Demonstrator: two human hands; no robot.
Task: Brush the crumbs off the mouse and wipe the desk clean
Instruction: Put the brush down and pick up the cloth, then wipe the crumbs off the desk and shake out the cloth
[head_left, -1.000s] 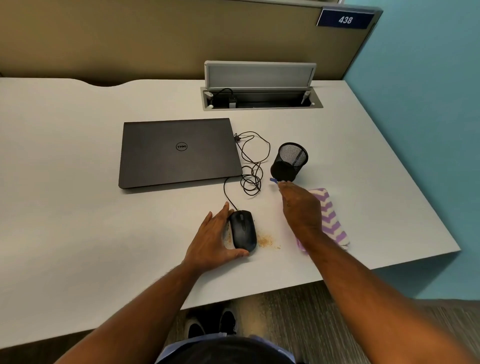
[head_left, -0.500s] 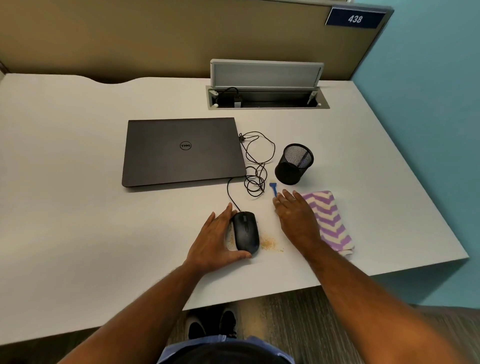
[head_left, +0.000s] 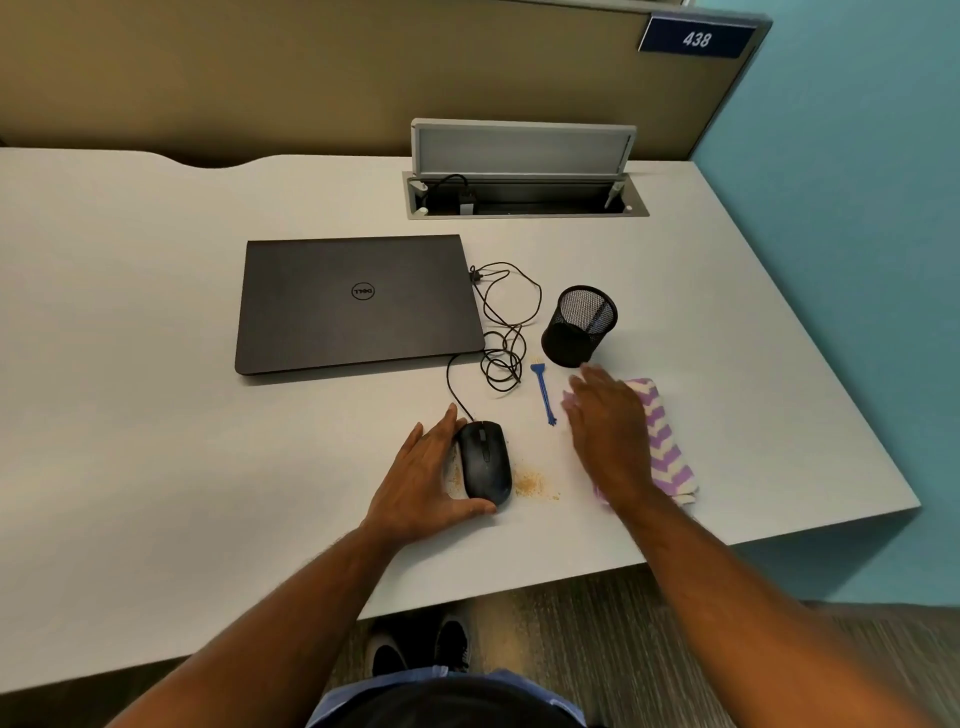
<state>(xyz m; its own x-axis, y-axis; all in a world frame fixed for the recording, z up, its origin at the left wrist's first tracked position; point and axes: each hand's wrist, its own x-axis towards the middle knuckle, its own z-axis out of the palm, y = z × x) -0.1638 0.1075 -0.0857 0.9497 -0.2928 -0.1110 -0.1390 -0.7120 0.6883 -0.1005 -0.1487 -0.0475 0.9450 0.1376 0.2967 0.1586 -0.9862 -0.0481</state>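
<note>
The black mouse (head_left: 484, 460) sits near the front edge of the white table (head_left: 156, 415), its cord running back to a loose coil beside a closed dark laptop (head_left: 358, 304). Tan crumbs (head_left: 532, 484) lie on the table just right of the mouse, and a thinner line of them shows along its left side. The left hand (head_left: 426, 483) cups the mouse from the left, its grip holding the mouse with the thumb at the near end and the fingers along the far left side. A small blue brush (head_left: 543, 392) lies flat on the table between the cord coil and the right hand (head_left: 610, 431). That hand is spread open, its grip wide and holding nothing, palm down over the left part of a purple-and-white striped cloth (head_left: 667, 447); the fingers are blurred. A black mesh cup (head_left: 579, 332) stands just behind the cloth.
</note>
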